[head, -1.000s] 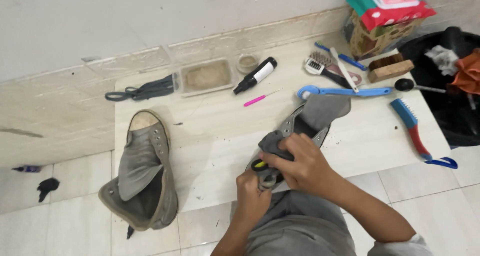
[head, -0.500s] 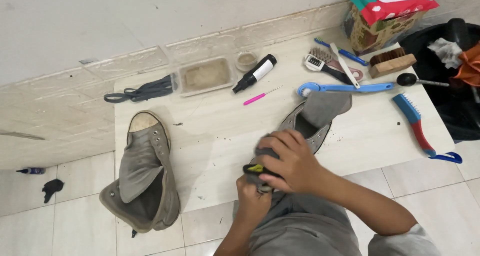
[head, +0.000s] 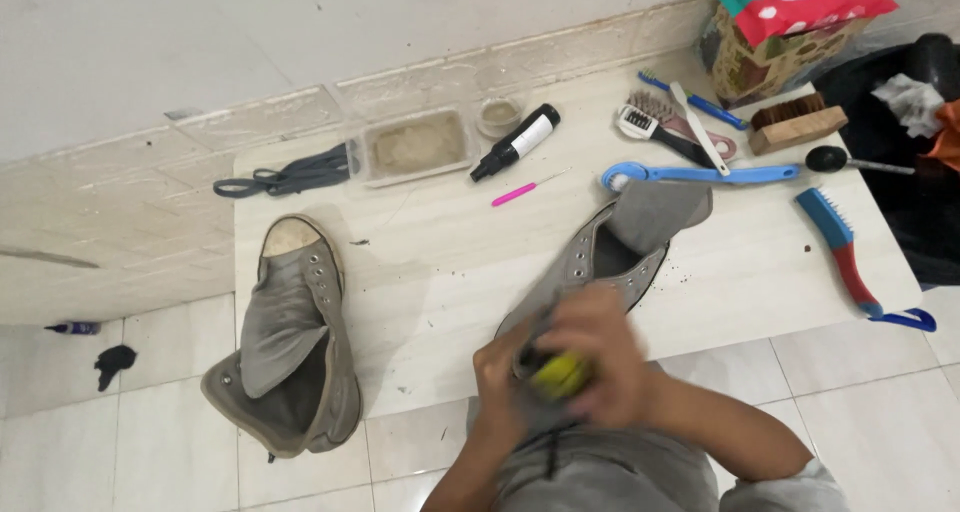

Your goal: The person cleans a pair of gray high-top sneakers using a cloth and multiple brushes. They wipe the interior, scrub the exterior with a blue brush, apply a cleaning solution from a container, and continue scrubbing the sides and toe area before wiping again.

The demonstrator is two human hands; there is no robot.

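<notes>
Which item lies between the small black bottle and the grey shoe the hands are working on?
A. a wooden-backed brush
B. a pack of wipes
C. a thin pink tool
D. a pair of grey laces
C: the thin pink tool lies on the board just below the black bottle and above the held grey shoe.

A low pale tabletop (head: 420, 272) with faint wood grain sits on a floor (head: 150, 452) of large white glossy tiles with thin grey joints. Behind it runs a plain off-white wall (head: 300, 32), banded at its foot by cream brick-pattern tiles (head: 120, 222) (slightly stained). The light is soft and even, with faint shadows.
</notes>
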